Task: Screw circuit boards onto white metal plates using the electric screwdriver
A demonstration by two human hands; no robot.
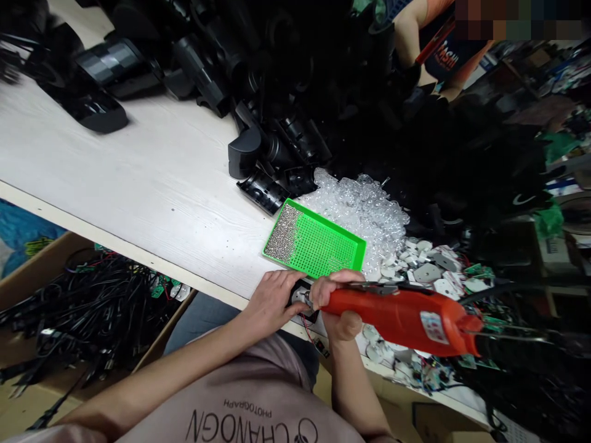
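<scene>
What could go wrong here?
The red screwdriver in the right hand is at the wired part, right beside the left hand, so a slip could catch that hand. The green tray of small metal parts sits close by and might spill if knocked.

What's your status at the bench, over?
Right hand gripping red electric screwdriver, tip at black wired housing. Left hand holding it. Green screw tray just beyond.

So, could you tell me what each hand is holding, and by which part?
The right hand grips a red electric screwdriver around its front end. The left hand holds a small dark wired part, but its fingers hide where.
</scene>
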